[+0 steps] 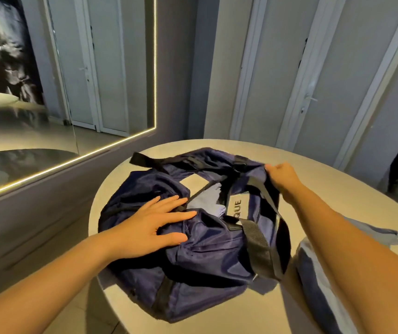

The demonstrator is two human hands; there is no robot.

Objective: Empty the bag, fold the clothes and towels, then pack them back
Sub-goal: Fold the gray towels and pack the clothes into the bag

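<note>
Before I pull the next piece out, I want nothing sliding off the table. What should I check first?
1. Bag on the table: ok, though its near end lies close to the edge.
2. Bag steadied: ok, left hand lies flat on it.
3. Opening held: ok, right hand pinches the far rim.
4. Something to take: ok, light blue cloth shows inside.
5. Black strap clear of the opening: cannot tell, it lies close beside it.
6. Room to fold: cannot tell, blue fabric already lies right of the bag.

Dim, soft-focus, wide-angle edge distortion
</note>
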